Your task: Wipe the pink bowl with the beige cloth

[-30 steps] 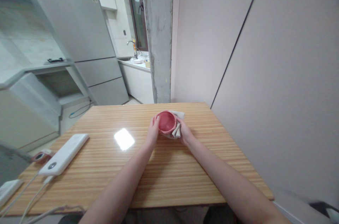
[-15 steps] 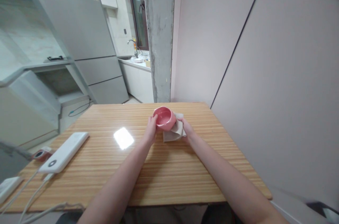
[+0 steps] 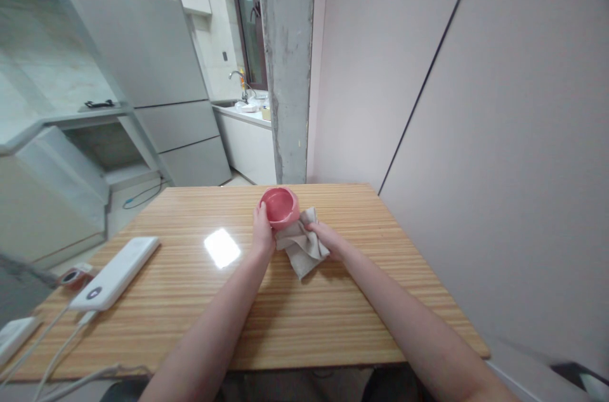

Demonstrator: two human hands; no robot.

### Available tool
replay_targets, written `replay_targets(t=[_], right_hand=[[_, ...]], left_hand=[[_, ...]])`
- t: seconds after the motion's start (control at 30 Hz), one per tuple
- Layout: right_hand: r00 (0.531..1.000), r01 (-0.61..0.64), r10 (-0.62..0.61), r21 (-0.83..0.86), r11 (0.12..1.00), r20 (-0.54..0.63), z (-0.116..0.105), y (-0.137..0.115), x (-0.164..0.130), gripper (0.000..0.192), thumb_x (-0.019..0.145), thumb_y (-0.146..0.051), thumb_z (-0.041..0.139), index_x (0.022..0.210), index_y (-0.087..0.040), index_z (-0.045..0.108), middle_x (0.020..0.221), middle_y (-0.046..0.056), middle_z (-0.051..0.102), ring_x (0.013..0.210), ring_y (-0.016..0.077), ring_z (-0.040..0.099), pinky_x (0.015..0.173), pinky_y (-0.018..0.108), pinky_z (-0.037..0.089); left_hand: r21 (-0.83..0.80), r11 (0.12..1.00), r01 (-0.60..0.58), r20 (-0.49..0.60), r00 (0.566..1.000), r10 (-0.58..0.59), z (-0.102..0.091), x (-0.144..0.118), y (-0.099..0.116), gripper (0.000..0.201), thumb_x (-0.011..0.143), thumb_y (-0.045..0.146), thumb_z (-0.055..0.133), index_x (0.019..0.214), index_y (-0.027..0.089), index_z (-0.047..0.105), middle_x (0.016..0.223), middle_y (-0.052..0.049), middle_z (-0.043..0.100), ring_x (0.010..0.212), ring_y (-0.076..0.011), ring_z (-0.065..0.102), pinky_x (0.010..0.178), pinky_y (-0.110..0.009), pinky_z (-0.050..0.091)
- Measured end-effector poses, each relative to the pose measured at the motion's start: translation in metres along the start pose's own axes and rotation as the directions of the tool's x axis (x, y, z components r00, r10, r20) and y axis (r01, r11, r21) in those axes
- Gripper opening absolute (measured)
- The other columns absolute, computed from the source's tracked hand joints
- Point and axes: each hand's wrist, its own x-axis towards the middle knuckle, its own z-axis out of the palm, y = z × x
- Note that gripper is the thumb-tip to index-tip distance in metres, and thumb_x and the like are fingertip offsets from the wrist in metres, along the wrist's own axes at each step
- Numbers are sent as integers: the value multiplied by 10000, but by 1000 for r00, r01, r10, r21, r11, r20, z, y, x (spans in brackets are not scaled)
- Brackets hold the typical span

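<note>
A glossy pink bowl (image 3: 280, 207) is held tilted above the far half of the wooden table, its hollow facing me. My left hand (image 3: 263, 229) grips its left side, thumb over the rim and the other fingers hidden behind. Just right of and below the bowl, my right hand (image 3: 325, 238) pinches a crumpled light-grey cloth (image 3: 303, 246). The cloth's upper left part lies against or very close to the bowl's lower right side, and a corner hangs down toward the table.
On the wooden table (image 3: 361, 326) at left lie a white power bank (image 3: 117, 272) with cables, a reddish roll-like object (image 3: 76, 277) and another white device (image 3: 16, 338). A pale wall (image 3: 451, 199) runs along the right. Beyond stand a fridge (image 3: 137, 40) and a sink counter.
My left hand has moved the bowl a little left. My right hand has shifted slightly left and lower, and the cloth has come out from behind the bowl, with more of it hanging down.
</note>
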Motion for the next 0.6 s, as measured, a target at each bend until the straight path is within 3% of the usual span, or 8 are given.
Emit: replay_targets(t=[0.07, 0.13, 0.2, 0.3, 0.4, 0.47, 0.53, 0.6], right_hand=[[954, 213, -255, -245, 946, -158, -2, 2, -1, 359, 792, -368, 597, 1089, -171, 639, 1141, 137, 682, 1167, 317, 587, 1046, 506, 416], [793, 418, -560, -454, 787, -241, -5, 0, -4, 577, 773, -424, 650, 1282, -180, 532, 1374, 149, 535, 1373, 309, 391, 1154, 509, 273], [663, 549, -734, -570, 612, -149, -5, -3, -11, 731, 764, -454, 682, 1395, -200, 414, 1514, 142, 366, 1459, 271, 233, 1196, 480, 193], [614, 637, -788, -613, 468, 36, -2, -8, -19, 621, 734, -432, 735, 1275, -217, 520, 1559, 136, 262, 1467, 259, 213, 1193, 443, 219], [588, 604, -807, -633, 484, -56, -4, -13, -19, 265, 748, -392, 724, 894, -209, 601, 1512, 139, 317, 1426, 256, 298, 1168, 407, 266], [554, 545, -808, -646, 535, -201, -17, -15, -13, 236, 761, -383, 708, 783, -215, 543, 1481, 141, 349, 1399, 246, 336, 1157, 390, 272], [504, 449, -789, -673, 588, -352, -40, -15, -4, 232, 765, -363, 695, 772, -217, 514, 1479, 150, 336, 1391, 248, 339, 1151, 388, 263], [462, 314, -752, -706, 635, -470, -69, -12, 4, 210, 751, -310, 692, 768, -209, 508, 1475, 174, 322, 1384, 266, 335, 1143, 396, 259]], left_hand=[[-24, 999, 29, -17, 999, -29, 2, -3, 2, 348, 916, 400, 492, 1212, 226, 542, 1230, -66, 608, 1044, -168, 614, 761, -256, 524], [-45, 997, 61, 5, 998, -60, 5, -9, 4, 345, 920, 397, 486, 1216, 226, 537, 1226, -70, 611, 1034, -171, 621, 737, -253, 531], [-24, 996, 82, 68, 994, -80, 7, -14, 3, 358, 904, 396, 524, 1220, 229, 530, 1224, -74, 616, 1017, -178, 633, 719, -254, 536], [43, 990, 133, 290, 947, -140, 10, -20, -2, 463, 839, 377, 641, 1259, 244, 500, 1254, -85, 611, 1028, -199, 642, 759, -283, 546], [101, 974, 204, 490, 842, -227, 9, -20, -7, 564, 834, 407, 645, 1344, 283, 440, 1293, -90, 596, 1046, -199, 642, 861, -328, 526], [201, 963, 180, 506, 822, -259, 7, -18, -10, 608, 832, 451, 629, 1378, 299, 410, 1283, -94, 598, 1021, -192, 643, 898, -348, 504], [384, 923, -10, 503, 841, -200, 2, -17, -13, 630, 787, 452, 670, 1352, 280, 450, 1200, -99, 626, 956, -192, 640, 880, -353, 494], [567, 758, -322, 602, 790, -114, -3, -19, -14, 558, 725, 422, 723, 1227, 243, 559, 1026, -78, 654, 870, -195, 616, 824, -343, 483]])
